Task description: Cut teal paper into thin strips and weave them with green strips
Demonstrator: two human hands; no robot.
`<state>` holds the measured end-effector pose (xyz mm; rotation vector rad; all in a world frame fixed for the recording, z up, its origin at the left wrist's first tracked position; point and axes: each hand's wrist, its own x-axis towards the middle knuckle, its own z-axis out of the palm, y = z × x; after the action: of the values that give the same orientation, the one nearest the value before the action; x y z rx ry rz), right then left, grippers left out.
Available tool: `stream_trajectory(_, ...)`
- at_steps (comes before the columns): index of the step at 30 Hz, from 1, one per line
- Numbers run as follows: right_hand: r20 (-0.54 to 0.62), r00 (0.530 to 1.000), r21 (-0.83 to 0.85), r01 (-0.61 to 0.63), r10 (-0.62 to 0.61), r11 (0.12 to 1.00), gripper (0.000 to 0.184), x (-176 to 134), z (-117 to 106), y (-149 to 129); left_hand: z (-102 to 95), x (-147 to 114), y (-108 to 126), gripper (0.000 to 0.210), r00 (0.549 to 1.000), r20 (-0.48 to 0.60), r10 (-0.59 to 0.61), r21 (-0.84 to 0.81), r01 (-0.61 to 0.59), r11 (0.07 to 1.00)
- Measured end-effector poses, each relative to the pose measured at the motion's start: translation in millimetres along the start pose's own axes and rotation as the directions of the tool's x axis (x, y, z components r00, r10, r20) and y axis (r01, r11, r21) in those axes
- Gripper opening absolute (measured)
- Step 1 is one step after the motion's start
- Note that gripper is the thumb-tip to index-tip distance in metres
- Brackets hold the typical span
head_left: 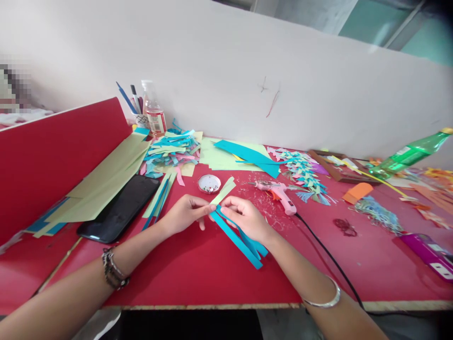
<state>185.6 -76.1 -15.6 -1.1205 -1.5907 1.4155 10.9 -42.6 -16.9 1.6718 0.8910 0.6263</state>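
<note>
Over the middle of the red table, my left hand (189, 212) and my right hand (244, 218) meet, fingertips close together. Both pinch crossed paper strips between thumb and fingers. The blue paper strips (239, 243) slant down to the right beneath my right hand, and a pale green paper strip (223, 190) sticks up behind the fingertips. How the strips join is hidden by my fingers. A round white lid (209, 183) lies just behind my hands. To the right rests a pink glue gun (278, 192), its nozzle pointing left.
A black phone (120, 208) and pale green sheets (102, 174) lie at left. Behind is a heap of cut strips (173, 151); woven paper braids (304, 172) lie farther right. A green bottle (412, 153) leans over a brown tray (339, 165). The glue gun's cord (329, 257) crosses the table's front edge.
</note>
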Motion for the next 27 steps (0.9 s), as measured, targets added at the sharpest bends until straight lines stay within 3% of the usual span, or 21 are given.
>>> stream_trajectory(9, -0.002, 1.0, -0.016, -0.017, 0.017, 1.0, 0.017, 0, -4, 1, 1.0, -2, -1, 0.031, 1.0, 0.028, 0.013, -0.01, -0.013, 1.0)
stream_trajectory(13, 0.004, 0.997, 0.134, -0.071, 0.071, 0.988, 0.025, 1, 1, 3, 3.1, -2, -3, 0.03, 0.996, 0.089, 0.023, -0.001, -0.023, 1.0)
stream_trajectory(17, -0.095, 0.993, 0.151, -0.055, 0.07, 0.987, 0.024, 0, 7, 0, 5.3, -3, -4, 0.029, 0.989, 0.148, 0.027, -0.032, -0.023, 0.999)
stream_trajectory(21, -0.248, 0.962, 0.107, -0.089, 0.113, 0.99, 0.024, 0, 7, -2, 5.8, -3, -2, 0.026, 0.993, 0.114, 0.029, -0.035, -0.025, 0.999)
stream_trajectory(27, -0.268, 0.96, 0.101, -0.061, 0.086, 0.993, 0.025, 2, 4, 1, 6.4, -3, -1, 0.021, 0.996, 0.014, 0.084, -0.015, -0.084, 0.996)
